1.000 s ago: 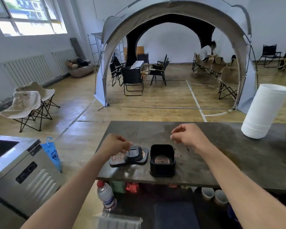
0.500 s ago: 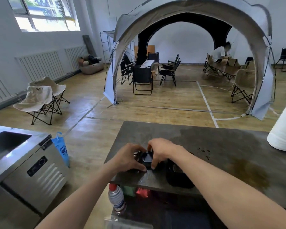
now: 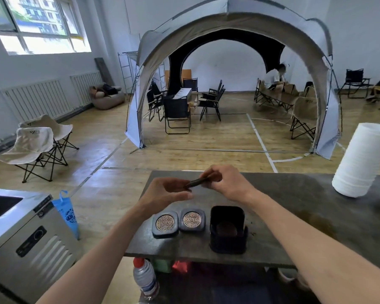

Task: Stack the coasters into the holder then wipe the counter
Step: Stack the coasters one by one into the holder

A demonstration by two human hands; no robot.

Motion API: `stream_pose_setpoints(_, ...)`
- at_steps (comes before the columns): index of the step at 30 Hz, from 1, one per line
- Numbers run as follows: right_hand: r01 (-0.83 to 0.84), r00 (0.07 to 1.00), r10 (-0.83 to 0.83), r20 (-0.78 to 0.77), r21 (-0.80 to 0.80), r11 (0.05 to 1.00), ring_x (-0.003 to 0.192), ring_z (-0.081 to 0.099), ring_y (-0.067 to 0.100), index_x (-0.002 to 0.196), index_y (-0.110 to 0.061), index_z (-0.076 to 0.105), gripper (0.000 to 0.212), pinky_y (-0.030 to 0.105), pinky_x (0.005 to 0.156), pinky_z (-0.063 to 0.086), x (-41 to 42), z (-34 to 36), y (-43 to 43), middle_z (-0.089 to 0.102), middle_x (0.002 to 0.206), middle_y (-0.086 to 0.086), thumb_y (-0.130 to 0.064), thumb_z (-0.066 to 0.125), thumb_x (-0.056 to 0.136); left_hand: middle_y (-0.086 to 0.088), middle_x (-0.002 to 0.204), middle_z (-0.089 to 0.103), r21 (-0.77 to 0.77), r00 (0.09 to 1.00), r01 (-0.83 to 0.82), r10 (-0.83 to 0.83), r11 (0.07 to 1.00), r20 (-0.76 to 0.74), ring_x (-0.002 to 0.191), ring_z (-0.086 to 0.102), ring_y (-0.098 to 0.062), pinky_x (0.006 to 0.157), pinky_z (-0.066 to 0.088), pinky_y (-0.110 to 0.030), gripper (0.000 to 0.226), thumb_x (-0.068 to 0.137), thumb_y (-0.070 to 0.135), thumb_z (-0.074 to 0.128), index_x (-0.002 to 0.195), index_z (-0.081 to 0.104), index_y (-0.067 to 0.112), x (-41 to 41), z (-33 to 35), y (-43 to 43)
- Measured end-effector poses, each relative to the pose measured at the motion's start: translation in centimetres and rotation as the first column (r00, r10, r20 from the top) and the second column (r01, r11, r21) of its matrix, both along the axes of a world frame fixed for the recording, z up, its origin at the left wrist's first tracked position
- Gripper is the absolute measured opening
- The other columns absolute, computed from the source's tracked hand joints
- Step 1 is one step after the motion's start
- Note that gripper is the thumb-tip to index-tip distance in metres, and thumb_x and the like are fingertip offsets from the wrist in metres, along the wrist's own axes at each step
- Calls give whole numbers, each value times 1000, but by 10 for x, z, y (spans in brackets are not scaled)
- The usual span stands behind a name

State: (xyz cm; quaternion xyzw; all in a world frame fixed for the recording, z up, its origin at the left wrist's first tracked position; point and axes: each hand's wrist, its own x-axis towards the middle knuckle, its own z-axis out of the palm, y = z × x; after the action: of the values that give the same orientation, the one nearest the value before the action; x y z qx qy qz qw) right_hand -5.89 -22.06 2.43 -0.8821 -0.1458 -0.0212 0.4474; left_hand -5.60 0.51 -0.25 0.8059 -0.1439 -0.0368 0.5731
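Bright daylight comes in from the window (image 3: pixel 37 25) at upper left. The wooden floor (image 3: pixel 110 154) shows soft glare. Straight lines bend near the edges, and far objects look slightly blurred.

Both forearms are bare up to the frame's edge, no sleeves in view. The left hand (image 3: pixel 162 191) and right hand (image 3: pixel 227 183) wear nothing.

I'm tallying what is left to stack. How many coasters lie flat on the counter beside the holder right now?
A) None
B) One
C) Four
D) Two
D: two coasters lie face up, side by side on the counter, just left of the black holder, while a third coaster is held edge-on in the air between both hands.
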Motion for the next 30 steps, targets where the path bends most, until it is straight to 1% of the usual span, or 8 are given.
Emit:
stream_pose_setpoints(4, 114, 993, -117, 11, 137, 984, 79, 72, 20, 98, -14, 74, 14, 30, 76, 54, -16, 0, -37, 77, 80, 6, -20, 74, 85, -2, 74, 78, -139, 999, 24, -27, 990, -19, 72, 75, -14, 70, 60, -23, 13, 87, 2, 70, 92, 75, 12, 0, 11, -42)
stream_pose_setpoints(7, 165, 986, -165, -18, 184, 969, 68, 74, 17, 96, -10, 74, 12, 32, 70, 61, -24, -7, -47, 77, 83, 6, -16, 73, 86, -3, 74, 77, -120, 998, 23, -30, 992, -58, 66, 75, -16, 65, 61, -24, 10, 91, 5, 66, 98, 73, 7, 0, 12, -67)
stream_pose_setpoints(10, 247, 959, -218, -183, 153, 957, 60, 69, 9, 91, -6, 74, 13, 17, 55, 54, -31, -10, -53, 76, 83, 10, -18, 73, 86, -11, 75, 75, -95, 975, 22, -43, 995, -216, 59, 72, -14, 59, 60, -24, 12, 91, 8, 67, 98, 72, 0, -5, 11, -79)
stream_pose_setpoints(13, 309, 905, -227, -360, 191, 932, 63, 66, 14, 91, -4, 74, 21, 19, 46, 40, -43, -17, -63, 76, 81, 15, -23, 76, 83, -13, 75, 74, -80, 928, 48, -74, 996, -366, 56, 70, -12, 49, 55, -20, 14, 87, 13, 72, 96, 71, 2, -8, 8, -80)
stream_pose_setpoints(16, 377, 832, -218, -510, 233, 896, 52, 62, 10, 94, -3, 73, 24, 18, 41, 31, -53, -26, -69, 72, 73, 7, -21, 80, 79, -7, 74, 75, 27, 912, 75, -58, 997, -405, 56, 67, -12, 43, 43, -18, 18, 88, 22, 72, 91, 71, 5, -12, 3, -81)
stream_pose_setpoints(22, 395, 711, -194, -676, 156, 906, 47, 57, 4, 94, -8, 75, 18, 15, 38, 27, -64, -28, -78, 68, 75, 1, -23, 76, 84, -1, 66, 53, 171, 879, 11, 72, 985, -472, 50, 37, -12, 44, 23, -21, 27, 73, 30, 85, 83, 79, 7, -17, -13, -73)
stream_pose_setpoints(26, 360, 733, -263, -628, 30, 932, 43, 49, 6, 78, -11, 76, 21, 17, 37, 23, -66, -36, -77, 64, 65, 1, -30, 84, 74, 2, 61, 49, 224, 858, 24, 95, 974, -505, 45, 35, -11, 42, 20, -21, 27, 69, 31, 87, 78, 77, 7, -20, -18, -67)
stream_pose_setpoints(30, 373, 662, -278, -696, -17, 928, 39, 40, 7, 68, -14, 70, 25, 18, 39, 20, -65, -46, -76, 56, 58, 0, -34, 84, 73, -5, 68, 47, 281, 844, 111, 59, 953, -534, 45, 30, -11, 40, 20, -21, 34, 64, 38, 88, 68, 67, 11, -21, -26, -65)
